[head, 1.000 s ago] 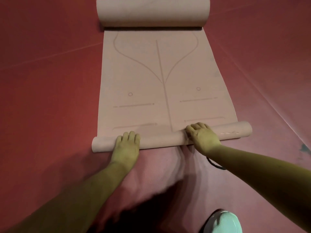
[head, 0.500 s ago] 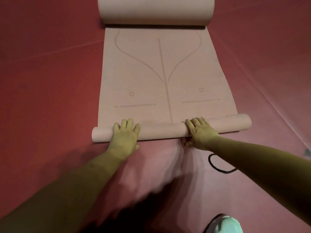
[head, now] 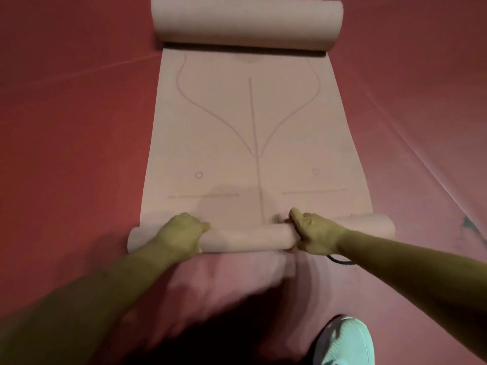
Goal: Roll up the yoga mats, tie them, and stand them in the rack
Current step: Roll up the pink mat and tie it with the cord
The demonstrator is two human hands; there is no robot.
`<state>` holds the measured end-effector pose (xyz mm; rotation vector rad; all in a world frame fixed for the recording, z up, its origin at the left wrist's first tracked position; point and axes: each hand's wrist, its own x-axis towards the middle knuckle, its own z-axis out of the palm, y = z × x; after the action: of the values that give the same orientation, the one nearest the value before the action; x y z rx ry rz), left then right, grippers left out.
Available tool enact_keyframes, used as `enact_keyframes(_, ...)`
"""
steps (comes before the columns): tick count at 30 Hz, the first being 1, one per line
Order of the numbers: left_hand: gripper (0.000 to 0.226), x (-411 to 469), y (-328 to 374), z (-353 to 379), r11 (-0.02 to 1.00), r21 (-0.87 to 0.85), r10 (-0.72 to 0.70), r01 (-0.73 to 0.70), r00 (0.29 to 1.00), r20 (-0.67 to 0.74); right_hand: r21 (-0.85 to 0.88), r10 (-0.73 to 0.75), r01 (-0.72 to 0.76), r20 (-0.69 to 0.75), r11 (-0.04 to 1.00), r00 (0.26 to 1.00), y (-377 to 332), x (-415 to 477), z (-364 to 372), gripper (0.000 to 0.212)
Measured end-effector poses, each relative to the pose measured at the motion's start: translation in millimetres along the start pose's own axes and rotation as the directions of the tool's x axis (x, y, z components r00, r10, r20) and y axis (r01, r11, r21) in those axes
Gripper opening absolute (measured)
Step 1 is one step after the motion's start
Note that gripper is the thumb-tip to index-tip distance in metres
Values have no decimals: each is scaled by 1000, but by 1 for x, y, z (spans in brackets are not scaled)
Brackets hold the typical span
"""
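Rolling is at an early stage: your left hand (head: 181, 233) and right hand (head: 315, 233) each clamp curled fingers over the thin near roll (head: 247, 238) of the yoga mat (head: 253, 127), which lies on the red floor (head: 66, 127). Most of its length is flat ahead of you, and the far end (head: 247, 22) is curled up. Tying and racking are not yet done; no rack is in view.

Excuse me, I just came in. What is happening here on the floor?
A person is rolling up a pink yoga mat on the red floor. The left hand and the right hand both grip the thin roll at the near end. Most of the mat lies flat ahead, with a thicker roll at its far end. A black cord lies by the right wrist.
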<state>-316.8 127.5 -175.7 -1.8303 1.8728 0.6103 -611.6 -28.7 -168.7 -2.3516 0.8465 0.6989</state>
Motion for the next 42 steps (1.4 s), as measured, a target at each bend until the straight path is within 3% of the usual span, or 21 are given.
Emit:
enact_keyframes(3,54,-18,8,12,998,-52,35,-29,990,138,159,-45,23,139,987,989,-6,-13,18,52)
enact_keyframes(5,59,-28,11,16,997,-79,34,-23,989,142,187,-71,54,82,981,994,-7,-18,25,52)
enact_keyframes(7,56,-38,14,18,991,-132,18,-6,996,89,172,-75,79,-30,982,997,-4,-17,26,54)
enact_keyframes(9,46,-46,15,22,982,-190,8,-4,1000,16,136,-76,83,-54,987,996,-1,-15,22,54)
enact_keyframes(12,52,-52,20,30,992,-107,-87,69,980,-178,161,16,-2,-87,987,996,4,-10,20,58)
enact_keyframes(16,78,-52,38,29,997,-25,-74,69,956,-283,-71,67,-81,-182,994,981,5,-4,18,51)
enact_keyframes(19,86,-42,41,39,996,46,-69,82,970,-234,-163,75,-123,-275,979,958,2,0,16,50)
enact_keyframes(22,71,-28,43,30,998,26,-45,51,980,-193,-159,72,-121,-288,980,955,-7,-3,13,44)
enact_keyframes(24,59,-20,44,24,999,31,-29,37,971,-239,-228,18,-104,-351,968,936,-14,-11,20,35)
enact_keyframes(26,61,-18,36,17,998,19,-52,60,962,-270,-238,-3,-107,-419,965,908,-18,-19,40,43)
enact_keyframes(29,59,-11,8,5,991,-120,-77,52,974,-211,-180,-15,-64,-411,982,912,-10,-19,49,78)
enact_keyframes(32,58,11,-10,-15,966,-246,-107,82,990,-89,22,71,-67,-245,997,967,4,-1,12,77)
enact_keyframes(34,45,14,0,-22,952,-279,-174,122,970,-169,122,129,-113,-128,986,983,6,14,-18,68)
enact_keyframes(36,35,3,18,-8,953,-282,-206,112,921,-330,97,165,-156,-94,983,982,4,27,-29,61)
enact_keyframes(38,69,-16,36,18,968,-226,-192,112,910,-368,135,165,-146,-136,980,977,3,30,-25,54)
enact_keyframes(40,113,-20,46,38,980,-119,-190,161,935,-298,170,137,-100,-218,980,966,4,25,-14,52)
enact_keyframes(42,132,-12,47,38,974,-86,-224,209,944,-242,43,97,-87,-390,995,916,3,23,0,45)
